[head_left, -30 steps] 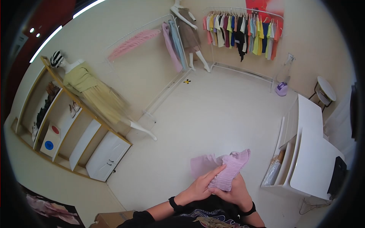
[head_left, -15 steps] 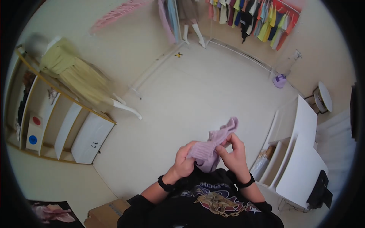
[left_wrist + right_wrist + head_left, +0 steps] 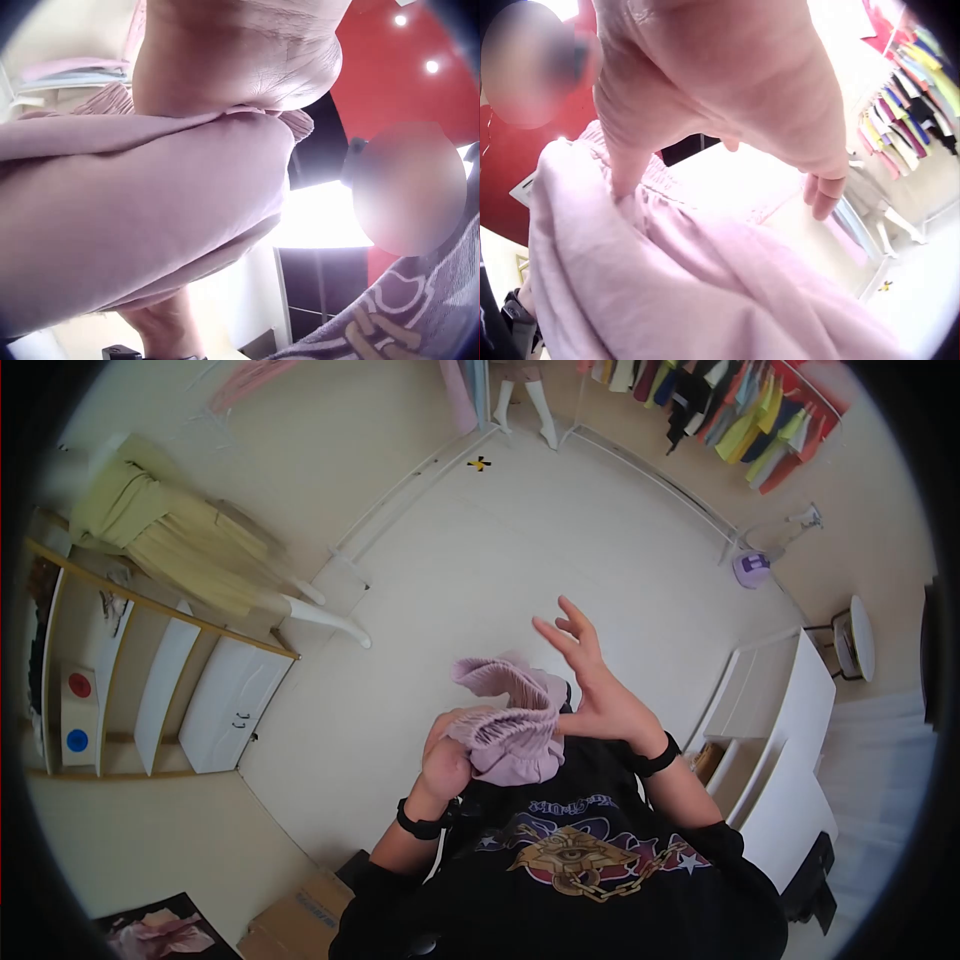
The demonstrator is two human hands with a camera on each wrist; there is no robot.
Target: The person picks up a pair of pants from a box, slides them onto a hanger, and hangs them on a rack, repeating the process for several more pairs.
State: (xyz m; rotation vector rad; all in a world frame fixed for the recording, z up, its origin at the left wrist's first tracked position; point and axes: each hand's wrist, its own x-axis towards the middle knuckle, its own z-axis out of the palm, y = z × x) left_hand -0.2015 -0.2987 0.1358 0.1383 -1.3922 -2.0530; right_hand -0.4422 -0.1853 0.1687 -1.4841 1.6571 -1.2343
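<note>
A lilac garment (image 3: 515, 750) with a gathered elastic waistband (image 3: 510, 725) hangs in front of my chest, its waist opening facing up. My left hand (image 3: 447, 755) grips the waistband at its left side. In the left wrist view the smooth cloth (image 3: 142, 202) drapes below that hand (image 3: 240, 60). The right hand (image 3: 605, 695) is spread at the garment's right side, fingers straight and pointing away from me. Its thumb rests against the waistband, and in the right wrist view the thumb tip (image 3: 628, 172) is partly hidden by the cloth.
A mannequin in a yellow-green dress (image 3: 180, 530) stands left beside a shelf unit (image 3: 225, 695). Clothes hang on a rack (image 3: 730, 410) at the back right. A purple-based appliance (image 3: 752, 570) and a white counter (image 3: 775, 730) are on the right. A cardboard box (image 3: 295, 920) lies near me.
The garment has been turned so its waistband opens upward. My right hand has let go of its pinch and spread its fingers; the left still grips. The head view has tilted down.
</note>
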